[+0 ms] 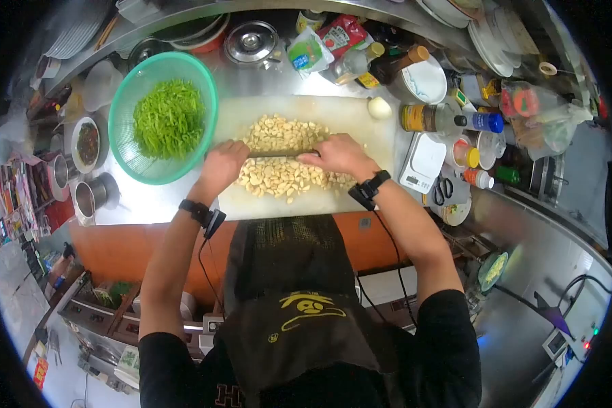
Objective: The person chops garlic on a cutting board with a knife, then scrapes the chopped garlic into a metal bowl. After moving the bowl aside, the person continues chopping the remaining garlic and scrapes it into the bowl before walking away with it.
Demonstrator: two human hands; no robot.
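Observation:
A kitchen knife [279, 154] lies crosswise over pale chopped pieces that look like garlic [285, 129], spread in one pile beyond the blade and another on the near side. My right hand [341, 155] is closed around the handle end. At the blade's other end, my left hand [226, 163] is closed, its fingers curled over the knife. Under all this is a white cutting board [251, 207]. A pale round bulb [379, 108] rests at the board's far right corner.
Left of the board stands a green colander [211, 88] of sliced green vegetable [170, 119]. Bottles [394, 64], a white bowl [425, 80], a kitchen scale [423, 162] and black scissors [443, 190] crowd the right and back. A lidded pot [251, 42] sits behind.

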